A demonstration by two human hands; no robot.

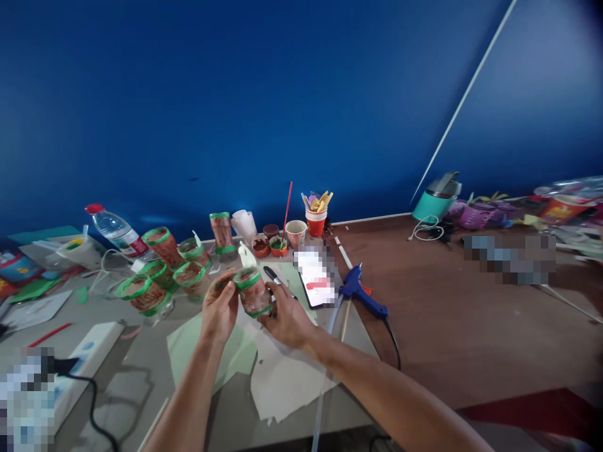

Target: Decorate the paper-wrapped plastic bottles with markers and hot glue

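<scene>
1. Two bare hands frame a brown-and-green cup [255,296] above the papers on the grey bench [230,411], near the middle of my head view.

2. My left hand [219,309], its palm smudged brown, closes on the cup's left side near the green rim; my right hand [289,320] grips its right side and lower part between fingers and thumb.

3. A white upright piece [246,256] shows at the far rim. Whether it is joined to the cup, I cannot tell.

4. Steady handling, I judge, calls for light, even pressure from both sides, since the cup looks thin enough to dent and hard squeezing could spoil its coating.

5. For turning, one hand best supports the base while the other shifts its fingers, clear of the white piece and any tacky patches.

6. Beside my right hand lies a black marker [272,274], with a phone [316,279] beyond; low sweeps risk knocking either.

7. To the right rests a blue glue gun [351,285], its black cord [394,342] trailing toward me. My right forearm does well to avoid both nozzle and cord.
</scene>
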